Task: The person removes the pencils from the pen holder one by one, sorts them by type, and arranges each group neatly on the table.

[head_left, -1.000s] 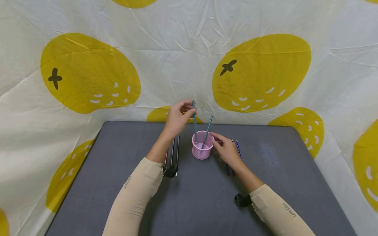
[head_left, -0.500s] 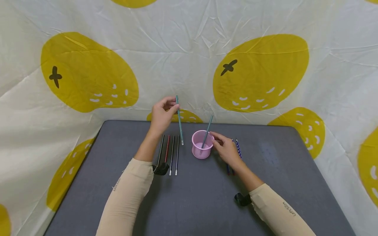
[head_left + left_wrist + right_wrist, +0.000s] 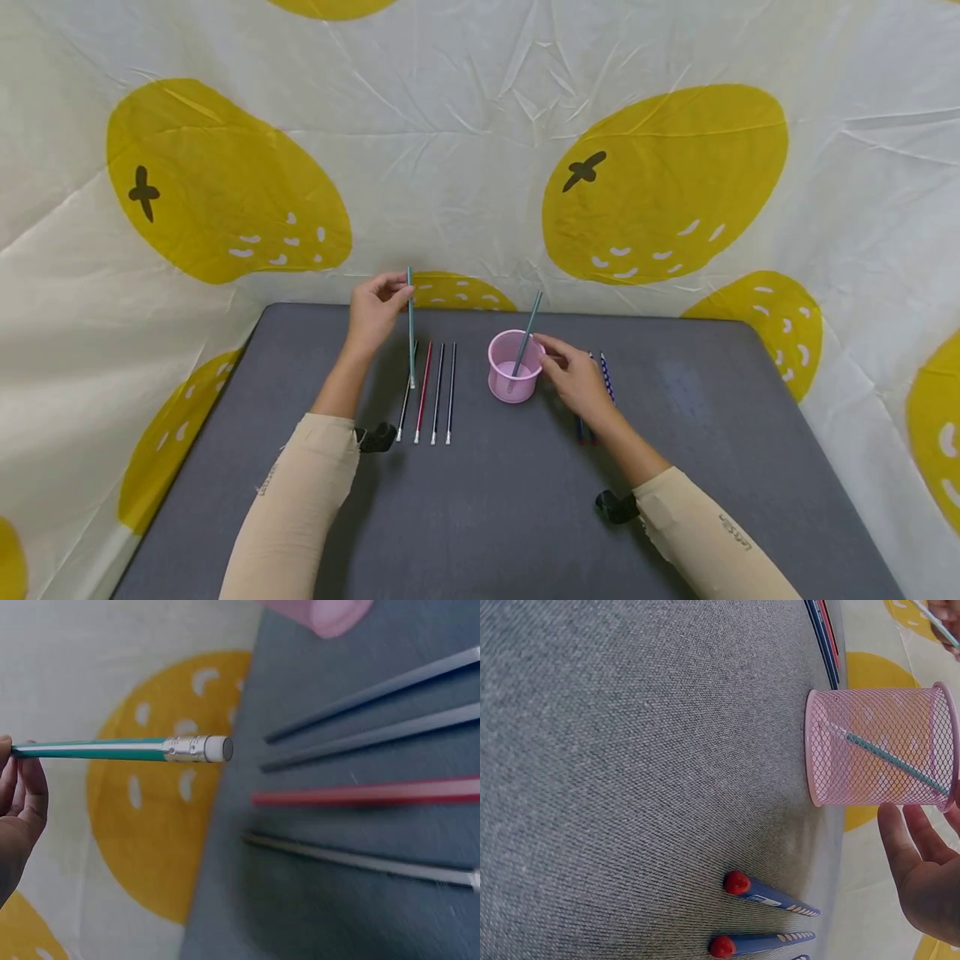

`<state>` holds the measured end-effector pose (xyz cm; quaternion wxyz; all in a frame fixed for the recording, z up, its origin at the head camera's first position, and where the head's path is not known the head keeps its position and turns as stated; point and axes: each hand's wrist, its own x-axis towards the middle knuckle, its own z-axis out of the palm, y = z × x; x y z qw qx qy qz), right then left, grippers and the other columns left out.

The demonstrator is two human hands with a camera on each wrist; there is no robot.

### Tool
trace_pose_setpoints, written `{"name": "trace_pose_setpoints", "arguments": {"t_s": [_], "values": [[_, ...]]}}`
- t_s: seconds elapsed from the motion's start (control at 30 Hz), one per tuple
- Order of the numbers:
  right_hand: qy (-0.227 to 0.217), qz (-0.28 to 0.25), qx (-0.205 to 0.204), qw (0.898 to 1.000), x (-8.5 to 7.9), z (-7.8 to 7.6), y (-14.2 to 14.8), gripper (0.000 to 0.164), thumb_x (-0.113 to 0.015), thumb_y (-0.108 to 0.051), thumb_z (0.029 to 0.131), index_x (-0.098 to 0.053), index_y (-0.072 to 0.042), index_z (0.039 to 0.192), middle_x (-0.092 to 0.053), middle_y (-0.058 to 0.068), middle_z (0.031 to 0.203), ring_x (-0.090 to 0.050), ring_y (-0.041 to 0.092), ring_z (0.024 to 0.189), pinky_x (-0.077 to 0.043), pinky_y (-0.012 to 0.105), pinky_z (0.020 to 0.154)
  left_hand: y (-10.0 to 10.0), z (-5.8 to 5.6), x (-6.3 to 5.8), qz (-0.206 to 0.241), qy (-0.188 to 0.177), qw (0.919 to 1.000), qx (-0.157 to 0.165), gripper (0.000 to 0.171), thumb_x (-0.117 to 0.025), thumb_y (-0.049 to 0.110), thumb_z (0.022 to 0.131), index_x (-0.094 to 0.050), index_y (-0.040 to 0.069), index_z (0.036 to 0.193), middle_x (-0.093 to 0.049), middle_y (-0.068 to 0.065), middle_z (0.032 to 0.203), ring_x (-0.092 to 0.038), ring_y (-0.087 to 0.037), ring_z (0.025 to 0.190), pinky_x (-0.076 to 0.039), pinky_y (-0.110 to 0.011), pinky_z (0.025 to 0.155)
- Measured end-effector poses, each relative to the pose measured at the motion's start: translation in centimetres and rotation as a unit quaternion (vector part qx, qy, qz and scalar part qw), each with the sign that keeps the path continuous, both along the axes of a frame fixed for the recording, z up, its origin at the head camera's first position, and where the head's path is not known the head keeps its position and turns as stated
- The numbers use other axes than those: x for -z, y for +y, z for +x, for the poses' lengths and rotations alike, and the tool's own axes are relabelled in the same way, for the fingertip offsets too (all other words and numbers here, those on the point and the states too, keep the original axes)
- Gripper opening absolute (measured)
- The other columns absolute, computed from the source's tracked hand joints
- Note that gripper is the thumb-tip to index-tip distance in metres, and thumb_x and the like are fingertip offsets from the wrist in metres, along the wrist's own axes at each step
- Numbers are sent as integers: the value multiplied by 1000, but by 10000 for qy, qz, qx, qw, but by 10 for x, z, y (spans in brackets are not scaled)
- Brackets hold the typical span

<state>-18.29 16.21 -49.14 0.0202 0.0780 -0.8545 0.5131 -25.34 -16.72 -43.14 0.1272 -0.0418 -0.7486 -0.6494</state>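
My left hand (image 3: 372,312) pinches a teal pencil (image 3: 411,329) near its upper end. The pencil hangs upright over the left row, white eraser downward. In the left wrist view, that eraser (image 3: 217,748) and its silver band point toward the row. Four things would overcount the row, so several slim pencils lie there, including a red pencil (image 3: 423,392) and dark pencils (image 3: 438,392). My right hand (image 3: 576,379) holds the side of a pink mesh pencil cup (image 3: 512,390), thumb and fingers at its wall. Another teal pencil (image 3: 892,759) leans inside the cup.
Blue pencils (image 3: 769,892) with white dots and red ends lie right of the cup, partly hidden by my right forearm in the head view. The grey table (image 3: 487,517) ends at a pale cloth (image 3: 450,192) with yellow fruit prints behind it.
My left hand has lifted the teal pencil out of the cup and carried it left over the row of pencils. My right hand has stayed at the cup.
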Motion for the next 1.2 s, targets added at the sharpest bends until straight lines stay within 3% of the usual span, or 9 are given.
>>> {"name": "trace_pose_setpoints", "arguments": {"t_s": [0.27, 0.5, 0.63, 0.77, 1.07, 1.2], "values": [[67, 8, 12, 10000, -1, 2, 0, 37, -63, -11, 103, -65, -8, 139, -73, 22, 122, -76, 35, 90, -58, 19, 67, -27, 2, 30, -330, -630, 9974, -119, 30, -71, 0, 95, -68, -14, 122, -69, -32, 106, -68, -8, 74, -62, -20, 69], [0, 16, 17, 10000, -2, 1, 0, 37, -63, -11, 103, -65, -9, 140, -73, 20, 121, -75, 33, 88, -57, 18, 67, -40, 5, 52, -811, -893, 9926, -122, 27, -71, 0, 95, -69, -15, 117, -74, -26, 101, -64, 1, 69, -56, -12, 64], [-58, 23, 20, 10000, -1, 1, 0, 37, -63, -13, 103, -64, -10, 141, -73, 18, 122, -75, 29, 91, -57, 17, 69, -45, 8, 63, -1208, -1117, 9864, 19, 26, -72, 2, 95, -70, -13, 116, -75, -25, 99, -64, -2, 67, -55, -14, 60], [-64, 86, 30, 9999, -2, 1, 1, 37, -62, -15, 104, -64, -12, 141, -73, 16, 122, -75, 28, 91, -57, 18, 68, -49, 8, 70, -1463, -1323, 9803, 87, 25, -73, 4, 95, -71, -12, 114, -75, -25, 99, -65, -3, 66, -55, -16, 59], [-35, 108, 59, 9999, -2, 1, 2, 37, -63, -14, 103, -65, -12, 140, -73, 16, 122, -74, 25, 90, -57, 18, 69, -48, 11, 79, -2127, -1537, 9649, -77, 24, -74, 10, 95, -74, -7, 113, -76, -22, 101, -63, -3, 66, -53, -16, 58], [-20, 47, 49, 10000, -2, 2, 1, 37, -64, -11, 103, -65, -10, 139, -73, 19, 122, -75, 28, 91, -57, 18, 68, -48, 13, 83, -2215, -1650, 9611, -87, 24, -72, 9, 96, -74, -8, 113, -76, -24, 102, -64, -6, 66, -54, -17, 59]]}}
